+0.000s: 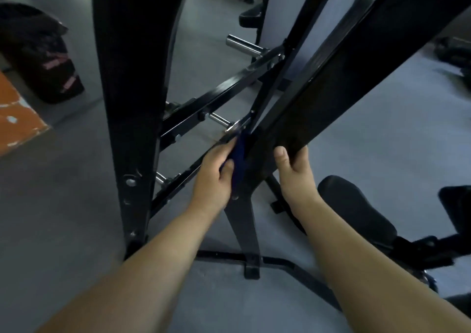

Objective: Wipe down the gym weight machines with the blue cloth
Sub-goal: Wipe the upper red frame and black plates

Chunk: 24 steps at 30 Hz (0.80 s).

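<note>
Centrally, the left hand (pixel 214 169) pinches the blue cloth (pixel 238 159) against a black machine bar (pixel 244 220) — the right hand (pixel 293 164) clamps the angled beam (pixel 331 98).

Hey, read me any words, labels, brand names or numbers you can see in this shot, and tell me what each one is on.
None can be read.
Black bag on the floor at upper left: pinkish-red printed marks, too blurred to read.
Orange surface at the left edge: white patches, which look like worn paint, not lettering.
Black machine frame, blue cloth in the left hand, and the beam gripped by the right hand: no text visible.
</note>
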Tool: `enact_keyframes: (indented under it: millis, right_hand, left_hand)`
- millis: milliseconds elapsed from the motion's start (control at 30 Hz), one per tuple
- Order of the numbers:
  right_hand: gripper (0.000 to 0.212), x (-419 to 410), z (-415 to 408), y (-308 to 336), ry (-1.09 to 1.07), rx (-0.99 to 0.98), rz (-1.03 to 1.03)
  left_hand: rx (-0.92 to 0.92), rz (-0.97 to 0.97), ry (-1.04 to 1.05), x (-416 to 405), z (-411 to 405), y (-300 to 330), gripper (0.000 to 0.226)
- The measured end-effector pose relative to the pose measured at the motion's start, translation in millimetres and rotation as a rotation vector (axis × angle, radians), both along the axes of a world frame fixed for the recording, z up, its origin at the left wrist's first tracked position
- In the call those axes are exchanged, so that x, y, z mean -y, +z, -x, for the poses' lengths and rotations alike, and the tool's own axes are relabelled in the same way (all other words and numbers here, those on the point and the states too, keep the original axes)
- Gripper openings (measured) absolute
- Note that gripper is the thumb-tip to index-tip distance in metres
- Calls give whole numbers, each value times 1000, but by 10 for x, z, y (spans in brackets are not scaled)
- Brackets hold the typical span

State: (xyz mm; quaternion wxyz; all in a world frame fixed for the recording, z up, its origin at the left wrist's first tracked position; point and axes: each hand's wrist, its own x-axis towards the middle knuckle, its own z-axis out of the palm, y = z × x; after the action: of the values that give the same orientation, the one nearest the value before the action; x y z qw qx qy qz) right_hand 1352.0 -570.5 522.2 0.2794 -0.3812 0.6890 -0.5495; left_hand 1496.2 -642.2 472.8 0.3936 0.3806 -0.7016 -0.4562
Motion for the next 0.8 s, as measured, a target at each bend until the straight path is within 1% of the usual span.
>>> enact_keyframes:
  millis: [67,100,133,200,267,300,333,400,433,467,500,567,600,633,667,733,800]
  right_hand:
    - [64,24,27,-60,40,-35,26]
    - [65,39,43,-77,60,-40,44]
    - [64,47,68,-107,77,-25,60]
    - [55,54,94,-148,111,-12,101]
    - [39,82,112,-202,129,-25,144]
    - [33,94,118,-228,129,-9,172]
    - [30,106,117,-253,130,8,204]
    - [23,130,113,-336,120,31,256]
    - [19,136,106,-418,127,46,268]
    - [19,122,96,-559,160,57,260]
    - [25,82,85,-759,206,53,221]
    - [47,-27,68,-1247,288,15,109]
    - [52,-67,62,-1487,318,14,72]
    - [51,-89,66,-1696,334,31,56]
    - [49,-98,67,-1857,340,57,51]
    - [47,-73,64,-2075,325,94,71]
    - [43,-43,29,-2231,285,121,119]
  left_hand:
    - [51,-239,44,-43,-123,-393,52]
    - [76,-329,52,-37,-151,-497,52]
    - [77,-374,66,-25,-143,-544,52]
    - [-35,-359,136,23,-33,-446,50]
    - [-134,-316,190,52,86,-384,50]
    - [-183,-343,205,67,128,-458,51]
    - [-225,-413,220,66,146,-591,53]
    - [-223,-550,224,17,120,-871,58]
    - [-206,-567,220,-2,112,-956,59]
    - [-209,-548,241,-9,124,-1001,59]
    - [-235,-495,259,-16,137,-1012,58]
    - [-291,-338,267,-41,161,-1013,58]
    - [-312,-274,278,-64,177,-1063,57]
    - [-326,-239,292,-106,200,-1166,56]
    - [-336,-242,302,-160,222,-1318,55]
    - [-319,-311,299,-279,274,-1662,55]
    - [-303,-342,246,-364,300,-1909,53]
